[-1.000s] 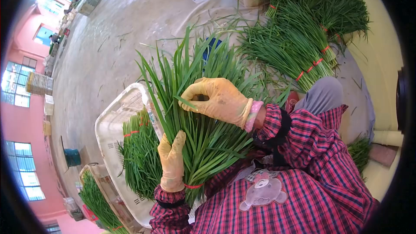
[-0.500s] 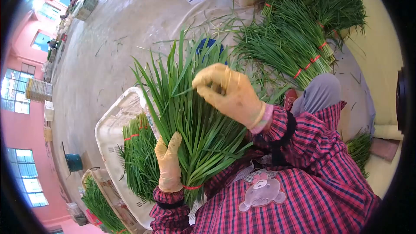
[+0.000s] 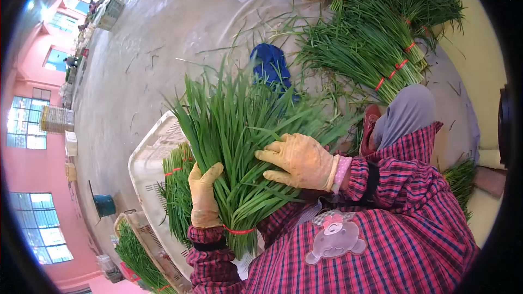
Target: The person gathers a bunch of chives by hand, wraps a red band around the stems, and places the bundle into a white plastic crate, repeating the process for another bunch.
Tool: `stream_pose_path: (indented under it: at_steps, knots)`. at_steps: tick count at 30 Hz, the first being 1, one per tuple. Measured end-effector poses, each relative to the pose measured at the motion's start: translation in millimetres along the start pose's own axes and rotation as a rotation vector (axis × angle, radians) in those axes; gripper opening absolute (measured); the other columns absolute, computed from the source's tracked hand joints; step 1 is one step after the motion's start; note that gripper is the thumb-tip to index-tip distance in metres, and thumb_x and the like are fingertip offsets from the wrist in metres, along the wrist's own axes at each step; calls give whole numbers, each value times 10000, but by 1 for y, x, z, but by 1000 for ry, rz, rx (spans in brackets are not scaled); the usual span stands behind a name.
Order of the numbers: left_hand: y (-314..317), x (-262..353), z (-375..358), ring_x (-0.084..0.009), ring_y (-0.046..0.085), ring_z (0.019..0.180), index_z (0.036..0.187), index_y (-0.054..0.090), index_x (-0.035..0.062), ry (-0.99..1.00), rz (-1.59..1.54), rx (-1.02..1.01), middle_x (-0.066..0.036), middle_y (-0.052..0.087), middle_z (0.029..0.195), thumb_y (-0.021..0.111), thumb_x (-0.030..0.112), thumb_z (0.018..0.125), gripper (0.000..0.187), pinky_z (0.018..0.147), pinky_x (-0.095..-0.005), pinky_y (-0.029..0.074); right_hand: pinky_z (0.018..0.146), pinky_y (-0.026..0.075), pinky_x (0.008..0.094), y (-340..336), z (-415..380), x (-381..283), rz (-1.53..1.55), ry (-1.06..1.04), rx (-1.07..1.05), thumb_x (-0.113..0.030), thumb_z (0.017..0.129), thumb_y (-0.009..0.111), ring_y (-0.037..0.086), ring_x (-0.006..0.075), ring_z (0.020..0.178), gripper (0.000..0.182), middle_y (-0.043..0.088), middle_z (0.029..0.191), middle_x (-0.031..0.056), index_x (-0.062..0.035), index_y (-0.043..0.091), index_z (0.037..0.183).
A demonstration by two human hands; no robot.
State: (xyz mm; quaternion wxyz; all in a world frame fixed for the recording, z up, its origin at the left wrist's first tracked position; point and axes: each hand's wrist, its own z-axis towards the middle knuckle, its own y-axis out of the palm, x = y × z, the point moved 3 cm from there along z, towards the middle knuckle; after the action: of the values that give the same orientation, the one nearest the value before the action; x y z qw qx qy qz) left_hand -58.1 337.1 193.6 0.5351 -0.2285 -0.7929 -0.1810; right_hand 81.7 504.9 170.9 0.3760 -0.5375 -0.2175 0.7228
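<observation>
A thick bunch of garlic chives (image 3: 239,147) with long flat green leaves stands fanned out before me, a red band around its lower stems. My left hand (image 3: 205,193), in a pale yellow glove, grips the bunch on its left side, thumb up along the leaves. On the right side of the leaves lies my right hand (image 3: 302,162), also gloved, its fingers stretched out and apart, touching the blades. Some fingertips are partly lost among the leaves.
A white plastic crate (image 3: 143,166) holding banded green bundles (image 3: 178,185) is at left. Another crate (image 3: 150,234) stands lower left. Banded chives (image 3: 376,49) are piled at upper right. A blue cloth (image 3: 271,64) and loose blades lie on the floor.
My right hand has come down from above the leaves, and its pinched fingers have spread. The blue cloth shows more fully. My left hand keeps its grip on the bunch.
</observation>
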Motion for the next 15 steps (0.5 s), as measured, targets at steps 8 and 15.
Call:
stream_pose_path:
  at_steps: [8,15]
  knots:
    - [8,3,-11,-205,648,881,1203,542,-59,26,-22,42,-130,651,1076,610,132,828,427,790,-317,535,788,498,422,-4,0,4,82,29,-8,-286,840,653,608,322,872,357,637,979,125,-72,623,1125]
    - [-2,-7,-8,-139,647,900,1178,594,-8,6,-138,-12,-65,671,1067,645,40,876,311,811,-275,530,924,495,389,-9,1,16,393,113,51,-130,829,666,605,328,1060,309,617,1145,138,-101,638,1135]
